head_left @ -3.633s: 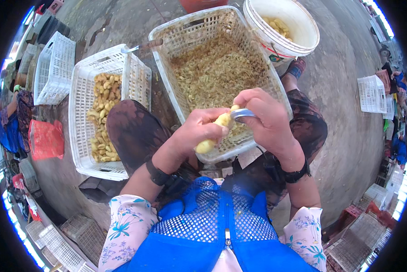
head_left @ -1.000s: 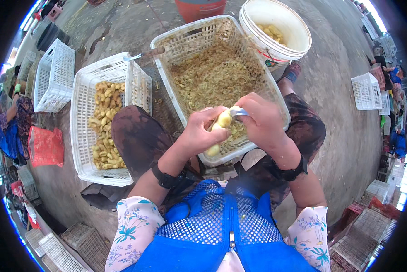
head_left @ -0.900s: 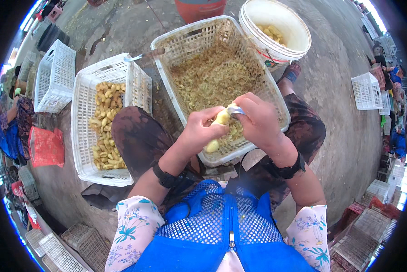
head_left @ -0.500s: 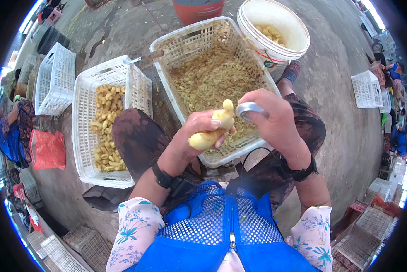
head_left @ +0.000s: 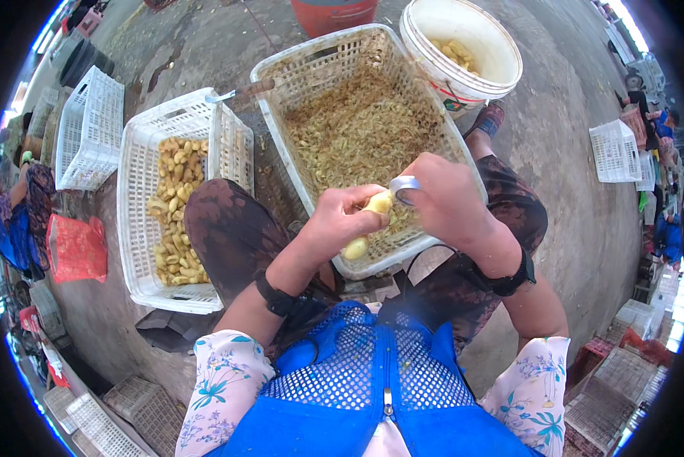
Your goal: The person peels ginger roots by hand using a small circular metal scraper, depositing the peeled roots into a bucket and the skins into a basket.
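My left hand (head_left: 343, 217) is closed around a pale yellow piece of ginger (head_left: 357, 247), whose rounded lower end sticks out below the fingers. In my right hand (head_left: 452, 202) is a silvery ring-shaped metal scraper (head_left: 405, 184), held at the ginger's upper end; whether its edge touches the ginger I cannot tell. Both hands are above the near part of a dirty white crate (head_left: 326, 44) holding a thick layer of shredded brownish-yellow peelings (head_left: 365, 126). Left of my knee stands another white crate (head_left: 170, 303) with many ginger pieces (head_left: 178, 183) in it.
A knife with a brown handle (head_left: 254, 87) lies across the crate rims. Beyond my right foot stands a white bucket (head_left: 498, 49) with ginger inside; a red tub (head_left: 334, 15) is at the back. Leftward are a white crate (head_left: 90, 137), a red bag (head_left: 77, 250) and another person (head_left: 22, 221).
My right hand has brought the scraper leftward against or close to the ginger. My left hand has turned the ginger, and its fingers now cover more of it.
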Motion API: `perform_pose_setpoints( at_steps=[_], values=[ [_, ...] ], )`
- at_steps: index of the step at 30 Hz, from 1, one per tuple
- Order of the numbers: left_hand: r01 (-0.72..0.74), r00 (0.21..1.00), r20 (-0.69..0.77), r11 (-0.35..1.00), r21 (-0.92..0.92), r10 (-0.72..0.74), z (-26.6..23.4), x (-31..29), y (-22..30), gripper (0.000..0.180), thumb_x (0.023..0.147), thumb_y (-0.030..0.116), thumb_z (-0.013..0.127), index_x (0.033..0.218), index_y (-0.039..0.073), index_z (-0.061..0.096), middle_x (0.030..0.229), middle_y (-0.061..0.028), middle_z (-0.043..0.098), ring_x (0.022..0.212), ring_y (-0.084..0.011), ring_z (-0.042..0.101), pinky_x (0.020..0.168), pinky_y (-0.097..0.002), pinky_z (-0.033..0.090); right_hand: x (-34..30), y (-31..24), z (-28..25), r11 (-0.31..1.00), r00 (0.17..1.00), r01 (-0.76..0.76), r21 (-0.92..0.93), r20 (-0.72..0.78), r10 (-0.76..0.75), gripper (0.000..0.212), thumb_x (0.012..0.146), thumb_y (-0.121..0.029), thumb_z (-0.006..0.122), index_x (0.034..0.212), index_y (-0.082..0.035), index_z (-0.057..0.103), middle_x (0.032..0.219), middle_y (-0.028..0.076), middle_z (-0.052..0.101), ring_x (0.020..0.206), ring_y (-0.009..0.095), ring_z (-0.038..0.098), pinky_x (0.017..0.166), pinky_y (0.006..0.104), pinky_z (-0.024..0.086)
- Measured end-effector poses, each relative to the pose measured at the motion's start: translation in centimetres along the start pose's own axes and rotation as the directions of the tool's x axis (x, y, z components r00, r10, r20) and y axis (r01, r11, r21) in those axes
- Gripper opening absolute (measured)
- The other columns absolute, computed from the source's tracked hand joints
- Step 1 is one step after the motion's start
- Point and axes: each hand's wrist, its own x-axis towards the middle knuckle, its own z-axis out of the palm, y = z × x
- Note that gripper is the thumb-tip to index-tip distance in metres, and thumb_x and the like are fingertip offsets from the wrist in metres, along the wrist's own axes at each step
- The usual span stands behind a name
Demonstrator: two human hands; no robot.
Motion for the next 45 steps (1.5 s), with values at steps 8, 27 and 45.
perform_pose_setpoints(
  at_steps=[8,27,45],
  values=[
    [-0.173,0.983,-0.018,0.965,0.197,0.180,-0.7,-0.3,-0.1,0.058,0.080,0.008,0.077,0.134,-0.003,0.059,0.114,-0.0064,0.064,0.106,-0.0136,0.061,0.094,-0.0288,0.048,-1.0,-1.8,-3.0,0.839,0.870,-0.341,0.423,-0.196,0.453,0.012,0.087,-0.007,0.076,0.095,-0.001,0.070,0.081,-0.001,0.067,0.073,0.006,0.057,0.065,0.0242,0.047],
    [-0.529,0.570,0.031,0.337,0.779,0.821,0.4,-0.1,0.2,0.077,0.070,0.012,0.083,0.139,-0.001,0.052,0.125,-0.0259,0.056,0.110,-0.0410,0.061,0.092,-0.0431,0.053,-3.4,-3.4,4.1,-0.081,0.742,-0.396,0.915,0.371,0.558,0.033,0.102,-0.033,0.061,0.089,-0.003,0.067,0.069,-0.001,0.060,0.051,0.003,0.045,0.043,0.0204,0.030],
    [-0.491,0.521,0.169,0.132,0.861,0.837,0.1,-0.8,0.6,0.066,0.073,-0.002,0.070,0.137,-0.005,0.055,0.131,-0.0362,0.049,0.108,-0.0504,0.059,0.092,-0.0504,0.052,-3.7,-3.2,4.7,-0.113,0.801,-0.423,0.899,0.429,0.418,0.027,0.101,-0.028,0.064,0.090,-0.004,0.065,0.069,-0.004,0.055,0.051,0.002,0.039,0.044,0.0201,0.026]
  ],
)
